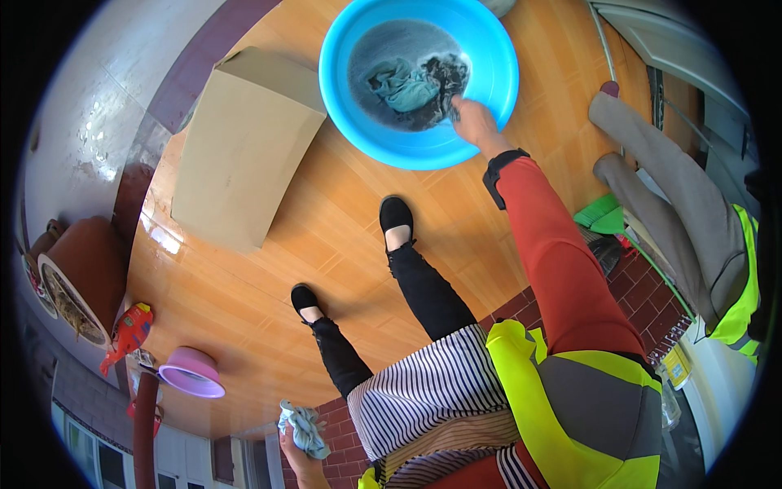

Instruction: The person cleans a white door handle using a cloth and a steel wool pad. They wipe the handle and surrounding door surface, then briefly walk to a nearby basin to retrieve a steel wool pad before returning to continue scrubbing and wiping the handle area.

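My right hand (476,125) reaches over the near rim of a bright blue plastic basin (421,160). Its fingers are closed on the edge of a dark, wet, patterned cloth (446,76) with foam around it. Beside that cloth, a crumpled teal cloth (403,88) lies partly in the grey, sudsy water (382,49). Low at my left side, well away from the basin, my left hand (296,452) grips a bunched pale blue-grey cloth (303,428).
A cardboard box (238,153) stands left of the basin on the wood-patterned floor (342,214). Another person's grey-trousered legs (666,165) are at right, near a green broom (602,214). A purple basin (192,373), a red bag (131,333) and a terracotta pot (91,275) stand at left.
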{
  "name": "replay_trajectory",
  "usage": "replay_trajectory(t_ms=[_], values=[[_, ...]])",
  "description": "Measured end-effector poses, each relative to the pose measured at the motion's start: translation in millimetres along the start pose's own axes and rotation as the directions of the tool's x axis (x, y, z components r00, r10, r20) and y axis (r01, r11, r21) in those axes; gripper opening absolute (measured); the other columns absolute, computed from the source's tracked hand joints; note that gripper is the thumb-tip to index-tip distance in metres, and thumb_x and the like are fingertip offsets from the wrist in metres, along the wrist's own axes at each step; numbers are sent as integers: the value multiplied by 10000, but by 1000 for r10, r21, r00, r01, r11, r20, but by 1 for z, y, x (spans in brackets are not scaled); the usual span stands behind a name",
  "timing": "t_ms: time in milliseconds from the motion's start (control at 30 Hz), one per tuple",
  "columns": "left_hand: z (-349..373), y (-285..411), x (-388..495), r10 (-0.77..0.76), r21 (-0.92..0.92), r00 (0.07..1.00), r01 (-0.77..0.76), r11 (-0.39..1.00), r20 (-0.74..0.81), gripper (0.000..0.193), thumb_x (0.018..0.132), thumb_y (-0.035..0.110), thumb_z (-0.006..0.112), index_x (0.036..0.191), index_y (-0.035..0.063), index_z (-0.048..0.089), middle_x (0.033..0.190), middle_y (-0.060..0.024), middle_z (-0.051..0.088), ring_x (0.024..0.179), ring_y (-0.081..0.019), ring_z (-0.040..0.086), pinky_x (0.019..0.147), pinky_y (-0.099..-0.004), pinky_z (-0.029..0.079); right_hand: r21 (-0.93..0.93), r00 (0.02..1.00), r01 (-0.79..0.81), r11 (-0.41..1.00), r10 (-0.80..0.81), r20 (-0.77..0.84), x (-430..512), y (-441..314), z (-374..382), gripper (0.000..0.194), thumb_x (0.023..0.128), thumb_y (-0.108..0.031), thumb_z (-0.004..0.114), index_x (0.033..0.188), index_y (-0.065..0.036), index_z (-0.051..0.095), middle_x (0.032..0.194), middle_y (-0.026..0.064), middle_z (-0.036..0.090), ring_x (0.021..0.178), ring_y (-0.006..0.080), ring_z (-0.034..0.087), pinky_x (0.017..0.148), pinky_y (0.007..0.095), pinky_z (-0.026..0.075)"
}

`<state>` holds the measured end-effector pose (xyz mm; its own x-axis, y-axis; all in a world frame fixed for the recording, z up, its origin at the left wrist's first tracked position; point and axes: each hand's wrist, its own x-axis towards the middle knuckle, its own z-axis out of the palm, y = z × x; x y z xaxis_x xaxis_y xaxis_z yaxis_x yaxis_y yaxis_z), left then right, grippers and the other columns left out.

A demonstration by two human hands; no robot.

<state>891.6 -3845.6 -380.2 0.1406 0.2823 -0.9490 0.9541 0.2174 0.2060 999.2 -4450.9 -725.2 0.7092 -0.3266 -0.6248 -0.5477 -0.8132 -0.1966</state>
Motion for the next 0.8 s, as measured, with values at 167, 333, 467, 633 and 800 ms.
replay_trajectory(t_ms=[167, 333, 467, 633, 800], values=[[-8, -4, -3, 2, 22, 999, -2, 1000, -33, 392, 965, 287, 513, 1236, 5, 539, 1009, -153, 667, 841, -273, 684, 658, -420, 605, -10, 923, 172, 985, -165, -349, 12, -22, -3, 414, 750, -36, 704, 1137, -72, 562, 1018, 178, 629, 1003, 380, 586, 853, 469, 492], [-14, -13, 1, 0, 2, 996, 0, 1000, -88, 394, 948, 323, 534, 1212, 30, 547, 999, -145, 683, 791, -274, 700, 637, -378, 604, -242, 991, 30, 970, 2, 131, -6, -20, 22, 307, 873, -111, 574, 1148, -212, 669, 1119, 140, 655, 1070, 344, 586, 911, 426, 490], [-18, -15, -3, 24, 11, 997, -23, 1000, -80, 406, 936, 349, 549, 1197, 38, 552, 997, -145, 686, 759, -279, 707, 629, -368, 604, 52, 993, 77, 996, -72, -92, -6, -14, 26, 346, 844, -62, 585, 1136, -199, 712, 1210, 127, 643, 1111, 336, 581, 958, 420, 477], [-22, -21, -11, 43, -41, 994, -48, 998, -104, 410, 933, 357, 552, 1195, 42, 554, 994, -147, 687, 765, -274, 708, 641, -365, 600, 175, 781, 382, 907, -216, -586, 3, -23, 24, 380, 827, -23, 575, 1161, -160, 692, 1154, 126, 671, 1078, 359, 591, 923, 432, 489], [-35, -25, -23, 34, -96, 997, -41, 994, -74, 381, 941, 328, 550, 1197, 45, 558, 997, -138, 689, 787, -260, 704, 662, -366, 597, 259, 978, -199, 945, 174, 115, -14, -31, 16, 463, 784, 4, 583, 1241, -57, 626, 1117, 118, 675, 979, 296, 620, 887, 385, 504]])
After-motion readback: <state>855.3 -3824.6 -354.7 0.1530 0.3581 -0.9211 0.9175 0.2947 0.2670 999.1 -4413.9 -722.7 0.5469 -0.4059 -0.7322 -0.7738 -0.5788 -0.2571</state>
